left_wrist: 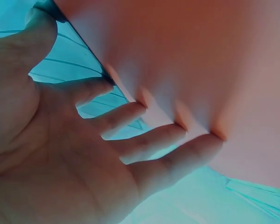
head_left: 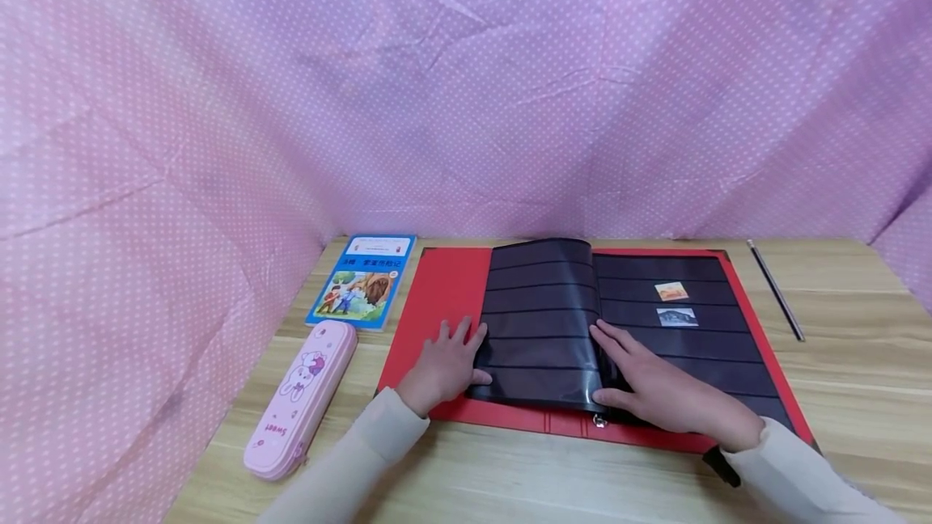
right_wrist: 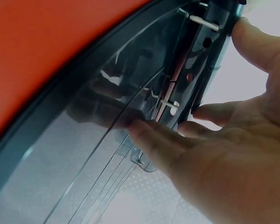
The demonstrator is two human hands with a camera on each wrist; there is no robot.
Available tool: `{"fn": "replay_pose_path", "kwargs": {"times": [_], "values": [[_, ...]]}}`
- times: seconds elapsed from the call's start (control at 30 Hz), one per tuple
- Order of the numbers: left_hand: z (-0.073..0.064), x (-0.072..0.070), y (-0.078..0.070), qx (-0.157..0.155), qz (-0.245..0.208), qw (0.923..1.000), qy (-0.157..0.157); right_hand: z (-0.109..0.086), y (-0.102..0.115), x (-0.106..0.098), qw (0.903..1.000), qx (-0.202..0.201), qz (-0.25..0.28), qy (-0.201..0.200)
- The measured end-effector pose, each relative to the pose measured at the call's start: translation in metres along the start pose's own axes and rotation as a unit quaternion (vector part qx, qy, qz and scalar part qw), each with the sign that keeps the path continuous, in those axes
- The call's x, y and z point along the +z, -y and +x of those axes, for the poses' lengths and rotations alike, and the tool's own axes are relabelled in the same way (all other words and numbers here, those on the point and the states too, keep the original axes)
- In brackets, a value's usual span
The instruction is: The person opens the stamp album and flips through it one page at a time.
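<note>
A red stamp album lies spread on the table with black pocket pages. Its left black page bulges up near the spine. My left hand, fingers spread, touches that page's outer edge and the red inside cover; the left wrist view shows the fingertips against the red surface. With fingers extended, my right hand touches the bulging page beside the spine. In the right wrist view metal rings show in the binding near the fingertips. On the right black page sit an orange stamp and a grey stamp.
Left of the album lies a pink pencil case, with a blue-covered book behind it. A dark pencil rests to the right on the wooden table. Pink dotted cloth hangs around the back and sides.
</note>
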State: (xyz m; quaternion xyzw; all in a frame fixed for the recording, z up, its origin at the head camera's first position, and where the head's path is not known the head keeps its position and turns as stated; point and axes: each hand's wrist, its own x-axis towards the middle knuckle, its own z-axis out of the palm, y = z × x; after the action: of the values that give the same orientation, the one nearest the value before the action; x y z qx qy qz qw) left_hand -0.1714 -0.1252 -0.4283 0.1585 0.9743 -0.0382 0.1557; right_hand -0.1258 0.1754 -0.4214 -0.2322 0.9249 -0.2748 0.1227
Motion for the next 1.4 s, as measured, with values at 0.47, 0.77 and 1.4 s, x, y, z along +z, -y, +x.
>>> {"fn": "replay_pose_path", "kwargs": {"times": [0.47, 0.77, 1.4], "values": [[0.000, -0.001, 0.012, -0.056, -0.075, 0.9955, 0.013, 0.016, 0.011, 0.000, 0.9986, 0.006, -0.034, -0.039], [0.002, -0.002, 0.015, -0.046, -0.073, 0.9961, 0.020, 0.047, -0.026, -0.021, 0.9981, 0.044, -0.002, -0.044], [-0.011, -0.001, 0.032, -0.012, -0.090, 0.9952, 0.034, 0.054, -0.024, -0.020, 0.9976, 0.049, -0.010, -0.049]]}}
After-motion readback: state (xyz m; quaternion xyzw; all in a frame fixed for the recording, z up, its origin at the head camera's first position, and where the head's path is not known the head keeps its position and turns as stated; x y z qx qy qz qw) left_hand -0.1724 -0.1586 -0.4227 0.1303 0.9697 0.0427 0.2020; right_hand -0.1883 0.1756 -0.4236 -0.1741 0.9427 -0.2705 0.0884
